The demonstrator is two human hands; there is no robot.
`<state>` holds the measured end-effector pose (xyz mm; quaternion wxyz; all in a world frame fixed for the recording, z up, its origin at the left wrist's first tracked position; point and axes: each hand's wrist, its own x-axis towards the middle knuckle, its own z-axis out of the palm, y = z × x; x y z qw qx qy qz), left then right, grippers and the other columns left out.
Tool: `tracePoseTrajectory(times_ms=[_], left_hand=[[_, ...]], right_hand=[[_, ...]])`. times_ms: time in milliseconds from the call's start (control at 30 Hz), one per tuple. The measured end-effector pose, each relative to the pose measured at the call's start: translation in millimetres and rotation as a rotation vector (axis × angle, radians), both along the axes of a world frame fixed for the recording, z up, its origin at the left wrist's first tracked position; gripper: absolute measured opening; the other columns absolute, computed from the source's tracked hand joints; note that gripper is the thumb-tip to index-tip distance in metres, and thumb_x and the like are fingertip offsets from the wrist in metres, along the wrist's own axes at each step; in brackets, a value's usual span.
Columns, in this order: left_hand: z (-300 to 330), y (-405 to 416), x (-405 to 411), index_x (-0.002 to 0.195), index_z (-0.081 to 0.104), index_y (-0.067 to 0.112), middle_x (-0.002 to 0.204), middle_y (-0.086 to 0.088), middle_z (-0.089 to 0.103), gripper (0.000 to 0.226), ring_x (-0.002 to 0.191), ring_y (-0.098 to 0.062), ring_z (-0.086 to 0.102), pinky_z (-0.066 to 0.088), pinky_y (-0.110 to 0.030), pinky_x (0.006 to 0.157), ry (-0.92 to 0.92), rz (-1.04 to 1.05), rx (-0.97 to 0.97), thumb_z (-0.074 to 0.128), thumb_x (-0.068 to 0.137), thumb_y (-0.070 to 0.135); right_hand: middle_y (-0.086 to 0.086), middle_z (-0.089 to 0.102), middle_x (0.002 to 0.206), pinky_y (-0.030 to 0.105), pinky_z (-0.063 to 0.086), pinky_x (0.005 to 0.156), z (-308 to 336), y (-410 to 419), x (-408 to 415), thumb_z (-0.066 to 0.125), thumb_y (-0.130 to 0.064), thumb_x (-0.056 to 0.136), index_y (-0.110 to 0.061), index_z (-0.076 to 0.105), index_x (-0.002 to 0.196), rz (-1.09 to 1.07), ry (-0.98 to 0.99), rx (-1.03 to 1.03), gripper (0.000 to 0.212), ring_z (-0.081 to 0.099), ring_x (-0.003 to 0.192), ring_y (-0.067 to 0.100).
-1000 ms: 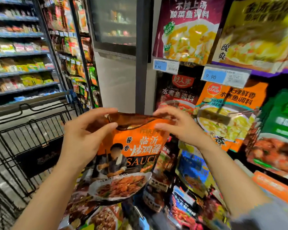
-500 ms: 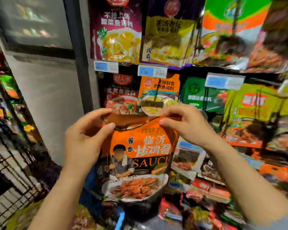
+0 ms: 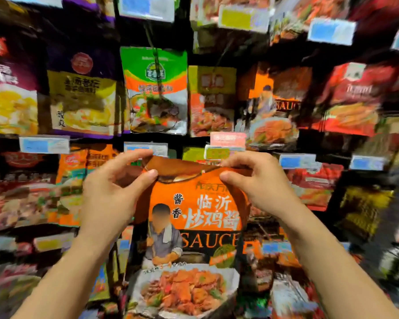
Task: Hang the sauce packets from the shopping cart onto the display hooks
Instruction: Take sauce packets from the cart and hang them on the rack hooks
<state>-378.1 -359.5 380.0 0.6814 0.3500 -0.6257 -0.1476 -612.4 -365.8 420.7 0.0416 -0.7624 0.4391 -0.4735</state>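
An orange sauce packet [image 3: 200, 217] with white Chinese lettering, the word SAUCE and a dish picture hangs upright in front of me. My left hand [image 3: 108, 194] pinches its top left corner between thumb and fingers. My right hand [image 3: 258, 185] pinches its top right corner. The packet's top edge is folded over between my hands. A matching orange packet [image 3: 274, 111] hangs on the display wall up and to the right. The hooks are too blurred to make out.
The display wall fills the view with rows of hanging packets: a green one [image 3: 156, 88], a yellow one [image 3: 83, 100], a red one [image 3: 354, 97]. Price tags [image 3: 44, 143] line the rails. The picture is motion-blurred. The shopping cart is out of view.
My view has swung right and up from the cart and the freezer door to the packet wall. Both hands keep the same pinch on the packet's top corners.
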Motion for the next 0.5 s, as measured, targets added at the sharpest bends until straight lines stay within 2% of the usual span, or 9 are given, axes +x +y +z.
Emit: tracePoseTrajectory(times_ms=[67,133,200,233,333,367,433,500], left_hand=[[3,-13,-46,0.093,0.068,0.048,0.071,0.01,0.07,0.037,0.062,-0.004,0.063,0.047,-0.017,0.057,0.016,-0.033,-0.002,0.076,0.074,0.018],[7,-24,-86,0.096,0.068,0.045,0.072,0.005,0.071,0.033,0.064,-0.011,0.065,0.051,-0.024,0.059,0.037,-0.05,-0.011,0.073,0.071,0.024],[17,-32,-120,0.095,0.069,0.043,0.072,0.003,0.07,0.031,0.07,-0.016,0.067,0.055,-0.036,0.067,0.048,-0.07,-0.027,0.073,0.07,0.024],[26,-36,-136,0.094,0.07,0.041,0.071,0.002,0.07,0.031,0.07,-0.015,0.066,0.055,-0.037,0.069,0.047,-0.076,-0.042,0.076,0.071,0.021],[61,-53,-178,0.096,0.069,0.033,0.065,0.007,0.066,0.032,0.062,-0.001,0.06,0.049,-0.021,0.062,0.049,-0.091,-0.106,0.077,0.074,0.012],[76,-60,-190,0.096,0.068,0.034,0.067,0.009,0.066,0.033,0.061,-0.001,0.06,0.049,-0.021,0.062,0.058,-0.093,-0.126,0.078,0.072,0.013],[106,-79,-210,0.092,0.068,0.04,0.07,0.007,0.068,0.031,0.066,-0.009,0.064,0.054,-0.033,0.065,0.068,-0.085,-0.144,0.076,0.067,0.022],[132,-99,-226,0.09,0.069,0.042,0.073,0.003,0.071,0.03,0.07,-0.017,0.068,0.056,-0.04,0.068,0.073,-0.074,-0.152,0.074,0.065,0.027]], right_hand=[[-0.016,0.064,0.078,0.026,0.047,0.078,6,-1,-44,0.073,-0.024,0.07,-0.033,0.064,0.077,-0.048,-0.002,0.008,0.014,0.061,0.08,0.005],[-0.012,0.066,0.081,0.031,0.048,0.083,14,-3,-83,0.075,-0.017,0.072,-0.031,0.065,0.077,-0.095,0.013,-0.015,0.018,0.062,0.084,0.009],[-0.012,0.066,0.082,0.028,0.047,0.083,29,-4,-115,0.076,-0.013,0.073,-0.03,0.067,0.077,-0.136,0.036,-0.053,0.02,0.062,0.086,0.01],[-0.014,0.065,0.081,0.025,0.046,0.082,39,-6,-129,0.075,-0.013,0.073,-0.03,0.067,0.076,-0.151,0.042,-0.07,0.019,0.062,0.084,0.007],[-0.018,0.064,0.076,0.014,0.044,0.071,73,-18,-166,0.076,-0.009,0.073,-0.034,0.063,0.07,-0.147,-0.011,-0.082,0.028,0.058,0.07,-0.006],[-0.016,0.064,0.075,0.013,0.044,0.068,85,-24,-177,0.076,-0.007,0.072,-0.034,0.063,0.07,-0.147,-0.034,-0.09,0.03,0.058,0.067,-0.007],[-0.005,0.065,0.076,0.015,0.046,0.063,110,-39,-197,0.077,-0.001,0.069,-0.025,0.065,0.079,-0.136,-0.106,-0.095,0.029,0.057,0.062,-0.004],[0.005,0.064,0.078,0.017,0.046,0.056,132,-53,-213,0.079,0.002,0.066,-0.017,0.057,0.095,-0.117,-0.233,-0.082,0.041,0.059,0.06,0.003]])
